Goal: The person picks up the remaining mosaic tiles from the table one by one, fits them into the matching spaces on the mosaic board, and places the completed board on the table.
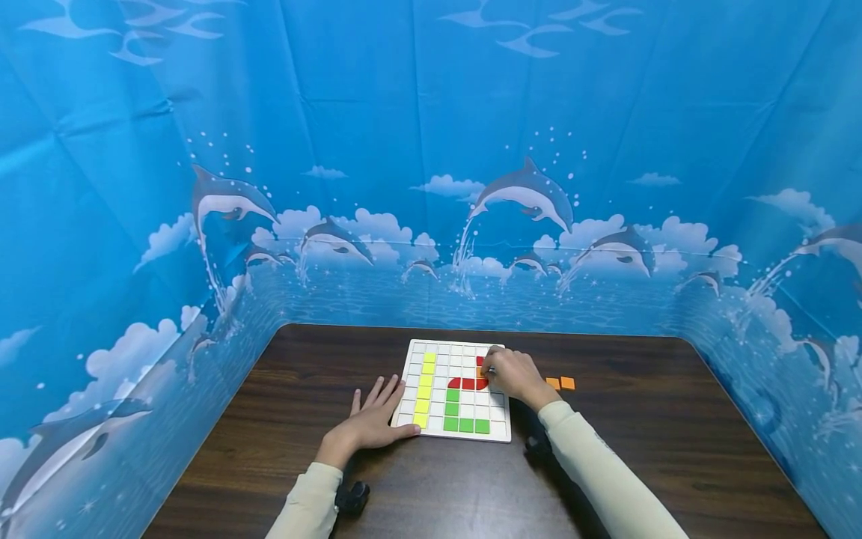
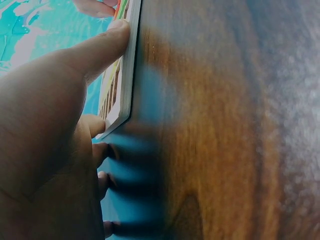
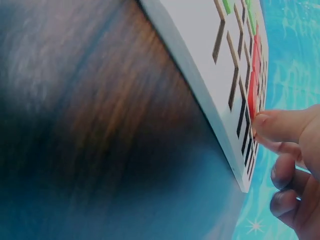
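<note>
A white grid board (image 1: 438,372) lies on the table with coloured square tiles set in its cells. Yellow tiles (image 1: 424,392) form a column on its left, and green tiles (image 1: 451,409) make an L shape. Red pieces (image 1: 468,384), some with rounded ends, run toward the right side. My left hand (image 1: 369,425) rests with fingers spread at the board's left front corner, its thumb (image 2: 107,45) on the front edge. With thumb and forefinger, my right hand (image 1: 515,374) pinches an orange tile (image 1: 480,372) at the board's right side; the fingers partly hide it.
Two loose orange tiles (image 1: 560,383) lie on the dark wooden table (image 1: 619,419) right of the board, near my right forearm. A blue dolphin-print curtain (image 1: 417,187) surrounds the table's back and sides. Each wrist carries a small black camera.
</note>
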### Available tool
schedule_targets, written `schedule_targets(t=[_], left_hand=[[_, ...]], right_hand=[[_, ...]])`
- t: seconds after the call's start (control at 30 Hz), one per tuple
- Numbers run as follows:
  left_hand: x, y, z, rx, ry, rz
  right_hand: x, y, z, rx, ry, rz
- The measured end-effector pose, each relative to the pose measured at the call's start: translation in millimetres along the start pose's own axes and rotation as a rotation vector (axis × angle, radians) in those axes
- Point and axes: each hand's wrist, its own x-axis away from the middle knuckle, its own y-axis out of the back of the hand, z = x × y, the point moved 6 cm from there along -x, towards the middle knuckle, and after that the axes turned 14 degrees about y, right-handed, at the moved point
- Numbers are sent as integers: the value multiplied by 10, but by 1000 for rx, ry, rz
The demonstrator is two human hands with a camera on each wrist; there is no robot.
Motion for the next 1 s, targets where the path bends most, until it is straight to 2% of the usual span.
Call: schedule_targets(t=[0.07,0.17,0.37,0.67,1.0], left_hand=[[-25,-3,19,-18,36,12],[-55,-24,52,-22,44,12],[-50,-37,54,6,-1,5],[-29,-14,26,18,-9,2],[-4,16,0,22,15,13]], right_hand=[[-1,8,4,15,10,9],[2,9,2,13,15,17],[39,-1,9,3,10,30],[94,44,70,23,63,14],[180,133,-17,-7,3,-18]])
